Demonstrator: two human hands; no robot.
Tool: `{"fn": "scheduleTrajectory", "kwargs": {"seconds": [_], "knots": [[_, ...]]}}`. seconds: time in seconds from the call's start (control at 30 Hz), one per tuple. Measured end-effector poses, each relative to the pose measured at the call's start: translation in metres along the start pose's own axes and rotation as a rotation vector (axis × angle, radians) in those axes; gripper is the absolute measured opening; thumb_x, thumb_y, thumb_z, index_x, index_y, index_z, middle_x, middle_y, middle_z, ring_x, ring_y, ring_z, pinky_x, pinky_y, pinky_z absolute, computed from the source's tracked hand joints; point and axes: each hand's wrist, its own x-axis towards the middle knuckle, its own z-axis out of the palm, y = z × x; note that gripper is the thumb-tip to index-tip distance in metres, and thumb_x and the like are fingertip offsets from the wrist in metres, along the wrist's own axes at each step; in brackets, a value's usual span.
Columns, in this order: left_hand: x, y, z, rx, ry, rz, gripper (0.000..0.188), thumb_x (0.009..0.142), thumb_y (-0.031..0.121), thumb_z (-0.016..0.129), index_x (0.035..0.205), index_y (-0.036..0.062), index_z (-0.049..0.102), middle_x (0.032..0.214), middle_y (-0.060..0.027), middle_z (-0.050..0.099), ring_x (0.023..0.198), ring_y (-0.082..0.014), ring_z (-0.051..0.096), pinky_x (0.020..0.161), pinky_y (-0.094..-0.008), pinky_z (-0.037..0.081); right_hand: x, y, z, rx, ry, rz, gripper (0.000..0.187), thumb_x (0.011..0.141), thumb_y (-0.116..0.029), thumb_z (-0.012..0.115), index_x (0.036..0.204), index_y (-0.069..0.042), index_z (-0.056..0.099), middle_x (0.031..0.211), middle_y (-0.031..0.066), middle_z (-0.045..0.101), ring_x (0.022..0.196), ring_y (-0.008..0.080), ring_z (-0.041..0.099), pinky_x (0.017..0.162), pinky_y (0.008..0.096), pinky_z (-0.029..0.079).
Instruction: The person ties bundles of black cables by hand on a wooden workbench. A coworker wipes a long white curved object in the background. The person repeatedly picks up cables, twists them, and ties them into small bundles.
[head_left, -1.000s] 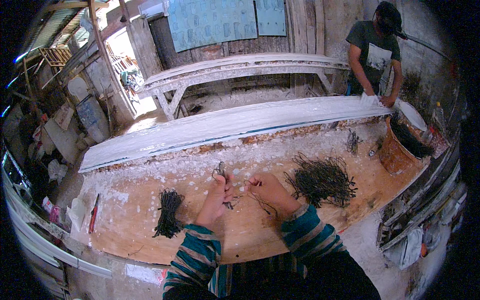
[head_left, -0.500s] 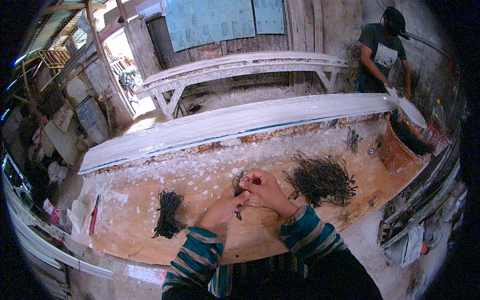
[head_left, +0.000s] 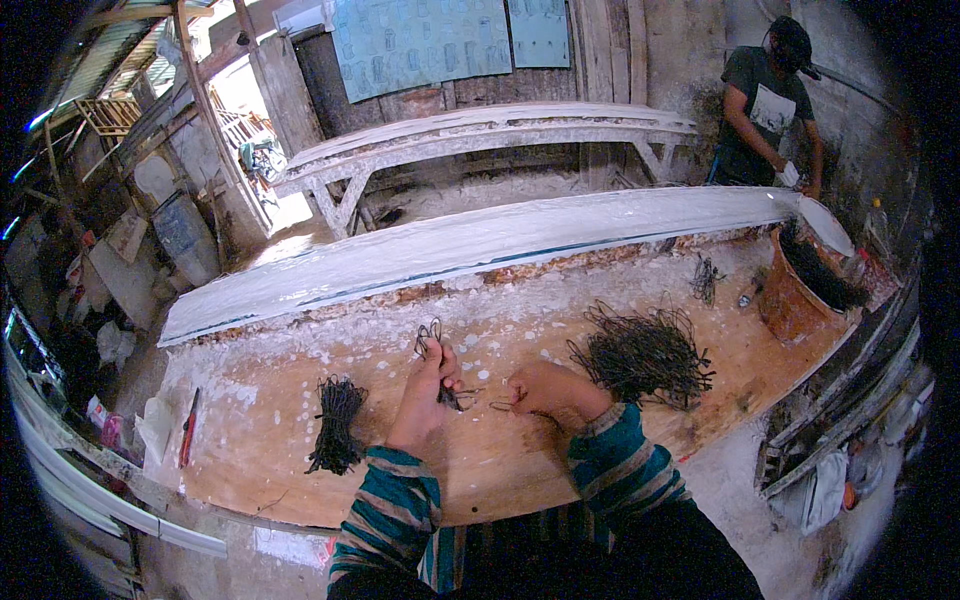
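Note:
My left hand [head_left: 424,388] is closed around a small bunch of thin black loops [head_left: 430,330], which poke out above and below the fist. Whether they are cord or wire I cannot tell. A short gap to the right, my right hand [head_left: 552,390] is closed with a single thin loop [head_left: 499,406] sticking out from its fingertips. Left of my left hand lies a compact bundle of black loops [head_left: 338,425] on the wooden board [head_left: 480,480]. Beside my right wrist spreads a larger loose pile of black loops [head_left: 645,355].
A white-coated bench strip [head_left: 480,240] runs behind the board. An orange bucket [head_left: 795,300] with black strands stands at right, near a small tangle of loops [head_left: 705,280]. A red-handled tool [head_left: 188,430] lies at left. Another person [head_left: 770,110] works at the far right.
My hands were together over the loops and have drawn apart, the left moving left and up, the right slightly right. The other person's hands have shifted a little.

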Motion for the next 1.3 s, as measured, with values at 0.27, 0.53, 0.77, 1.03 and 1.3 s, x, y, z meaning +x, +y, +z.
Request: {"fn": "scheduleTrajectory", "kwargs": {"seconds": [0.27, 0.53, 0.77, 1.03, 1.3], "knots": [[0.001, -0.004, -0.008, -0.051, -0.118, -0.116, 0.047, 0.078, 0.059, 0.044, 0.079, 0.0127, 0.042, 0.059, 0.0058, 0.030, 0.045, -0.0045, 0.027, 0.039, -0.0177, 0.025, 0.004, -0.012, -0.015, 0.444, 0.305, -0.058, 0.014, 0.073, -0.017, 0.066, 0.072, -0.004, 0.060, 0.065, 0.0021, 0.059, 0.058, 0.0112, 0.053, 0.052, 0.0253, 0.041], [-0.001, -0.025, -0.004, 0.016, -0.166, -0.230, 0.048, 0.078, 0.060, 0.044, 0.087, 0.0127, 0.047, 0.063, 0.0063, 0.034, 0.047, -0.0032, 0.028, 0.039, -0.0165, 0.023, 0.001, -0.044, -0.019, 0.961, 0.274, -0.063, 0.013, 0.078, -0.016, 0.067, 0.078, -0.006, 0.059, 0.071, -0.0004, 0.061, 0.062, 0.0058, 0.052, 0.052, 0.0200, 0.039], [-0.008, -0.025, 0.004, 0.218, -0.159, -0.124, 0.050, 0.074, 0.062, 0.049, 0.089, 0.0144, 0.048, 0.066, 0.0077, 0.038, 0.050, -0.0035, 0.030, 0.041, -0.0174, 0.023, 0.005, -0.047, -0.012, 0.973, 0.319, -0.109, 0.013, 0.079, -0.015, 0.065, 0.079, -0.004, 0.058, 0.070, 0.0026, 0.061, 0.065, 0.0088, 0.057, 0.056, 0.0221, 0.044], [-0.013, -0.017, 0.016, 0.199, -0.137, -0.244, 0.039, 0.082, 0.053, 0.051, 0.087, 0.0138, 0.048, 0.061, 0.0078, 0.037, 0.049, -0.0029, 0.030, 0.041, -0.0186, 0.022, 0.006, -0.053, -0.001, 1.127, 0.325, -0.101, 0.017, 0.079, -0.016, 0.066, 0.072, -0.007, 0.053, 0.067, -0.0022, 0.055, 0.056, 0.0045, 0.046, 0.048, 0.0181, 0.034], [-0.016, -0.014, 0.018, 0.133, -0.150, -0.142, 0.034, 0.085, 0.047, 0.049, 0.086, 0.0129, 0.049, 0.055, 0.0094, 0.032, 0.045, -0.0022, 0.027, 0.041, -0.0186, 0.020, -0.006, -0.045, -0.027, 0.228, 0.472, 0.042, 0.021, 0.069, -0.020, 0.071, 0.081, -0.008, 0.058, 0.073, 0.0062, 0.059, 0.070, 0.0175, 0.059, 0.060, 0.0292, 0.045]]}}
